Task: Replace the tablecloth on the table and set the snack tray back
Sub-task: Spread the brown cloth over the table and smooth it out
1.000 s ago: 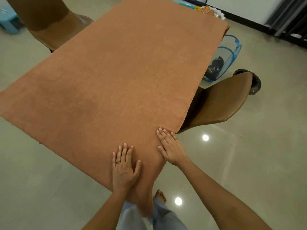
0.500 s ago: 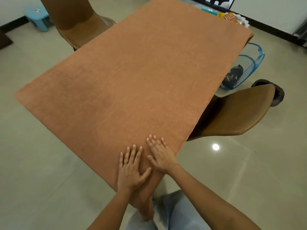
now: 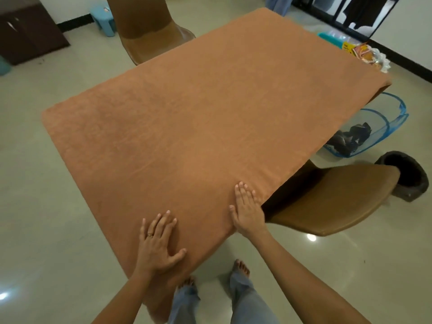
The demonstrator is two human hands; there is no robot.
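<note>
bright, ceiling-light glare on floor (image 3: 311,237), edges warped.

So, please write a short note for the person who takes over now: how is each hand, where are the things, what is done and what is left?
Left hand: open, flat on the tablecloth at the near corner.
Right hand: open, flat on the cloth at the near right edge, beside the chair.
Tablecloth: spread over the whole table, near corner hanging down toward the feet.
Snack tray: on the floor beyond the far right corner, partly hidden, snack packets beside it.
Done: new cloth is laid.
Left: finish smoothing the near corner, then set the snack tray on the table.
</note>
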